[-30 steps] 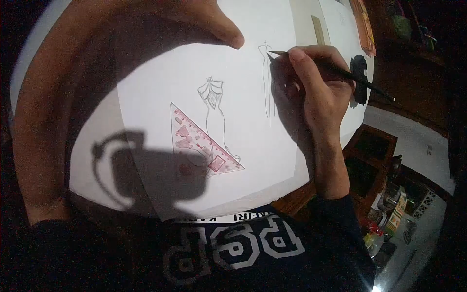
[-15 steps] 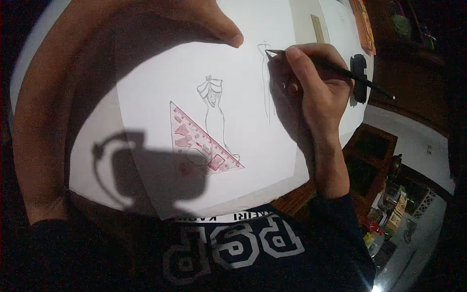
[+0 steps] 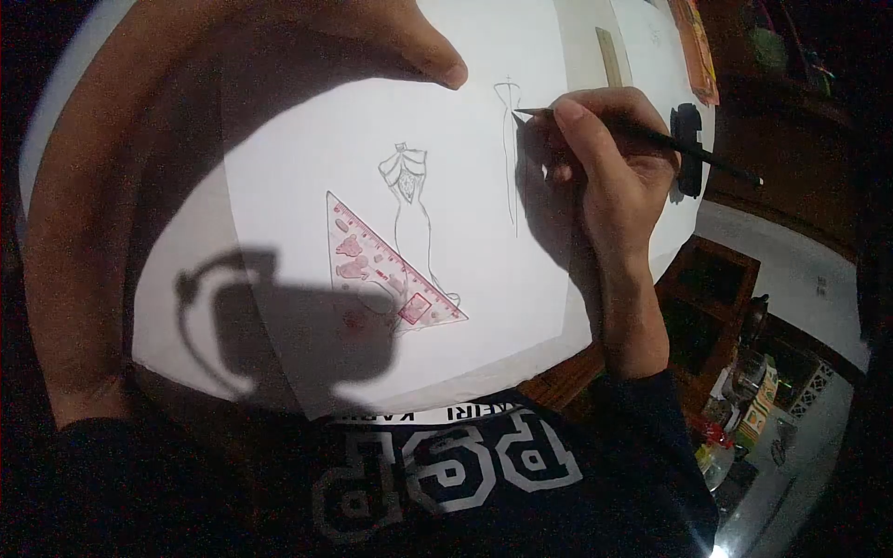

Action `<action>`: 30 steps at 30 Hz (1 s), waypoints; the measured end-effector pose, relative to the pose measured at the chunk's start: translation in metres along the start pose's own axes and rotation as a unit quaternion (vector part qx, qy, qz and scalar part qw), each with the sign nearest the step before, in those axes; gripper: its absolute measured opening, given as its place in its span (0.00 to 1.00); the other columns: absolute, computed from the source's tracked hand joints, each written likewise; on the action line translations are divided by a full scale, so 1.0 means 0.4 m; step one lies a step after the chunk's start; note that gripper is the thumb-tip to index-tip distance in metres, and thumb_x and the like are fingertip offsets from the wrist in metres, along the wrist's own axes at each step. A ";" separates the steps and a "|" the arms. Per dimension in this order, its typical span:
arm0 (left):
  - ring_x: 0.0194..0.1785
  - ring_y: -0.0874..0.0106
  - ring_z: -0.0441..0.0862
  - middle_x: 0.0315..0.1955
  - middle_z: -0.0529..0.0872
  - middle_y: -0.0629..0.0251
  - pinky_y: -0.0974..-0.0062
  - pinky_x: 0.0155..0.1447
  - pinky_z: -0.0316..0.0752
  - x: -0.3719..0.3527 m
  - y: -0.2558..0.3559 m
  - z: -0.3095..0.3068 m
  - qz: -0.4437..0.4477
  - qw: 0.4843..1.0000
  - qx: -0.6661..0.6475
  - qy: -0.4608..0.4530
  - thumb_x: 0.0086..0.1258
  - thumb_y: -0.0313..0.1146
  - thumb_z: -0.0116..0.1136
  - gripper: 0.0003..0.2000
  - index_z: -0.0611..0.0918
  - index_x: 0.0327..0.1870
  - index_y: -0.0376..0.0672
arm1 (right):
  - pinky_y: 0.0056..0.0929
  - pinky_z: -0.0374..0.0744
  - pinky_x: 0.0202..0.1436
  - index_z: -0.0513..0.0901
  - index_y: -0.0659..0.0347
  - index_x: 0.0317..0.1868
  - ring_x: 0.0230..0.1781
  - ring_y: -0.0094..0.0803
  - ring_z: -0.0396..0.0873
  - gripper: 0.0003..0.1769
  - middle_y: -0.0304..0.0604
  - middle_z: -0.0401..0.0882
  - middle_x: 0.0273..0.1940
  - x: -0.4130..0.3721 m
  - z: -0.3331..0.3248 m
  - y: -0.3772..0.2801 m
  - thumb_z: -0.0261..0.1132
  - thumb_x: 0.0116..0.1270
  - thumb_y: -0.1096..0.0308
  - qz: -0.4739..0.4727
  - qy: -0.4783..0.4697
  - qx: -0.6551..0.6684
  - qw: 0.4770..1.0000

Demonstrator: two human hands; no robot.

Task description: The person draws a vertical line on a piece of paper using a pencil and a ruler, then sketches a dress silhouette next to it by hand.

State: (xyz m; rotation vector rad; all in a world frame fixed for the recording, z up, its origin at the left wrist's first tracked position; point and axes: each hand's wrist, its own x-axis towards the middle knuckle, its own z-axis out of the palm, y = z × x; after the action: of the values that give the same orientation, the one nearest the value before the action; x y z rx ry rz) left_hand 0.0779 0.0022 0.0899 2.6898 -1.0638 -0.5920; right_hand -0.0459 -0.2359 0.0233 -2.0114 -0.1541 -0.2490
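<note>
My right hand [image 3: 614, 153] is closed around a dark pencil [image 3: 684, 147], whose tip touches or hovers just over the white paper [image 3: 307, 158], beside a faint outline of a figure [image 3: 509, 158]. At the top edge my left hand [image 3: 409, 42] rests on the sheet with its thumb stretched out; its other fingers are out of view. Between the hands and lower down, a pencil drawing of a dress [image 3: 409, 200] shows a detailed bodice and long skirt. Over its lower part lies a clear triangular ruler [image 3: 381, 274] with pink markings.
A narrow yellowish ruler [image 3: 609, 58] lies on the far side. Near my right wrist sits a black object [image 3: 686, 153], and an orange packet [image 3: 696, 46] lies at the upper right. Below right stand bottles and a carton [image 3: 758, 409]. A dark shadow falls across the sheet.
My right hand and the pencil have shifted slightly right and down, with the tip now a little lower beside the figure outline. My left hand stays in place.
</note>
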 end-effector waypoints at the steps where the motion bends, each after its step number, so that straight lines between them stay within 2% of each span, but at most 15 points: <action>1: 0.31 0.57 0.88 0.27 0.88 0.46 0.66 0.35 0.83 0.000 0.008 -0.012 0.009 0.998 -0.044 -0.047 0.59 0.62 0.73 0.35 0.86 0.39 0.27 | 0.19 0.75 0.23 0.86 0.67 0.39 0.21 0.19 0.79 0.06 0.43 0.86 0.28 -0.001 0.003 -0.003 0.71 0.70 0.71 0.000 0.000 0.000 1.000; 2: 0.31 0.57 0.88 0.27 0.88 0.46 0.66 0.35 0.83 0.003 0.017 -0.010 0.010 0.998 -0.044 -0.047 0.59 0.62 0.73 0.35 0.86 0.39 0.27 | 0.19 0.74 0.22 0.86 0.67 0.39 0.21 0.19 0.79 0.06 0.43 0.86 0.28 -0.001 0.006 -0.007 0.71 0.70 0.71 0.009 0.014 0.001 1.000; 4: 0.31 0.57 0.88 0.28 0.88 0.46 0.66 0.35 0.83 0.010 0.043 0.002 -0.091 0.995 0.023 -0.039 0.59 0.62 0.73 0.36 0.86 0.39 0.27 | 0.19 0.74 0.22 0.85 0.67 0.39 0.20 0.19 0.78 0.06 0.42 0.86 0.28 -0.001 0.005 -0.008 0.71 0.70 0.72 0.019 0.027 0.001 0.999; 5: 0.31 0.57 0.88 0.28 0.88 0.46 0.66 0.35 0.83 -0.001 0.042 0.012 -0.091 0.995 0.023 -0.038 0.59 0.62 0.73 0.36 0.86 0.39 0.27 | 0.19 0.74 0.22 0.85 0.67 0.40 0.20 0.19 0.79 0.06 0.42 0.86 0.28 -0.001 0.002 -0.005 0.71 0.70 0.72 0.016 0.022 -0.001 1.000; 7: 0.31 0.57 0.88 0.28 0.88 0.46 0.66 0.34 0.83 -0.022 0.036 0.028 -0.016 0.998 0.047 0.044 0.59 0.62 0.73 0.36 0.86 0.39 0.27 | 0.19 0.74 0.22 0.85 0.67 0.40 0.21 0.19 0.79 0.06 0.43 0.86 0.28 -0.002 0.001 -0.004 0.71 0.70 0.72 0.013 0.017 -0.002 1.000; 8: 0.31 0.57 0.88 0.28 0.88 0.46 0.66 0.34 0.83 -0.014 0.037 0.023 -0.016 0.998 0.047 0.044 0.59 0.62 0.73 0.36 0.86 0.39 0.27 | 0.19 0.74 0.22 0.86 0.67 0.40 0.21 0.20 0.79 0.06 0.42 0.86 0.28 -0.001 0.001 -0.004 0.71 0.70 0.71 0.005 0.015 -0.012 1.000; 10: 0.31 0.58 0.88 0.28 0.88 0.46 0.66 0.34 0.83 0.010 0.046 0.004 -0.090 0.995 0.028 -0.035 0.59 0.62 0.73 0.36 0.86 0.40 0.27 | 0.19 0.74 0.22 0.86 0.67 0.40 0.21 0.20 0.79 0.06 0.42 0.86 0.28 0.001 0.000 -0.001 0.71 0.71 0.71 -0.004 0.013 -0.021 1.000; 13: 0.30 0.58 0.88 0.28 0.88 0.46 0.67 0.33 0.84 0.004 0.053 -0.005 -0.096 0.994 0.012 -0.039 0.59 0.63 0.72 0.36 0.86 0.40 0.26 | 0.18 0.75 0.22 0.86 0.66 0.41 0.21 0.20 0.80 0.07 0.43 0.86 0.28 0.006 -0.001 0.006 0.71 0.71 0.70 0.009 0.019 -0.010 1.000; 16: 0.30 0.59 0.88 0.28 0.88 0.46 0.68 0.33 0.84 0.012 0.046 0.000 -0.089 0.994 0.029 -0.051 0.59 0.63 0.72 0.36 0.85 0.40 0.26 | 0.18 0.74 0.21 0.86 0.66 0.41 0.22 0.20 0.81 0.08 0.43 0.87 0.28 0.007 0.001 0.005 0.71 0.72 0.69 -0.025 0.039 -0.036 0.998; 18: 0.30 0.59 0.88 0.28 0.88 0.47 0.67 0.33 0.84 0.014 0.044 -0.001 -0.089 0.994 0.025 -0.053 0.59 0.63 0.72 0.36 0.85 0.40 0.27 | 0.19 0.76 0.22 0.85 0.66 0.43 0.24 0.22 0.82 0.09 0.44 0.87 0.30 0.005 0.000 -0.005 0.72 0.72 0.68 0.029 0.040 0.023 0.999; 21: 0.30 0.58 0.88 0.27 0.88 0.47 0.66 0.33 0.83 0.014 0.042 0.001 -0.087 0.995 0.020 -0.050 0.60 0.62 0.73 0.35 0.85 0.40 0.27 | 0.22 0.80 0.23 0.84 0.66 0.45 0.25 0.24 0.84 0.10 0.45 0.87 0.32 0.010 -0.001 -0.007 0.71 0.72 0.68 0.037 0.050 0.061 0.996; 24: 0.30 0.58 0.88 0.27 0.88 0.47 0.65 0.33 0.83 0.014 0.041 0.001 -0.081 0.996 0.015 -0.043 0.60 0.62 0.73 0.35 0.85 0.39 0.27 | 0.25 0.82 0.23 0.83 0.67 0.46 0.25 0.25 0.84 0.09 0.46 0.87 0.33 0.014 -0.008 -0.008 0.70 0.72 0.70 0.078 0.052 0.049 0.994; 28: 0.31 0.57 0.88 0.27 0.88 0.47 0.65 0.33 0.83 0.017 0.043 0.001 -0.089 0.995 0.014 -0.047 0.60 0.61 0.73 0.34 0.85 0.39 0.27 | 0.24 0.81 0.22 0.83 0.67 0.45 0.24 0.25 0.83 0.08 0.46 0.87 0.33 0.017 -0.020 -0.005 0.70 0.71 0.71 0.103 0.063 0.094 0.988; 30: 0.31 0.57 0.87 0.27 0.88 0.47 0.65 0.33 0.83 0.017 0.044 0.000 -0.092 0.995 0.014 -0.047 0.60 0.61 0.73 0.34 0.85 0.39 0.28 | 0.23 0.80 0.22 0.83 0.67 0.45 0.23 0.24 0.82 0.08 0.47 0.87 0.33 0.018 -0.035 0.014 0.71 0.70 0.71 0.092 0.038 0.133 0.986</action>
State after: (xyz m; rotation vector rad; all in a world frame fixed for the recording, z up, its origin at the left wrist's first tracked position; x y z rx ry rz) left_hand 0.0713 -0.0152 0.0935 2.8293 -0.8581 -0.7484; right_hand -0.0392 -0.2509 0.0262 -1.7354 0.0454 -0.1772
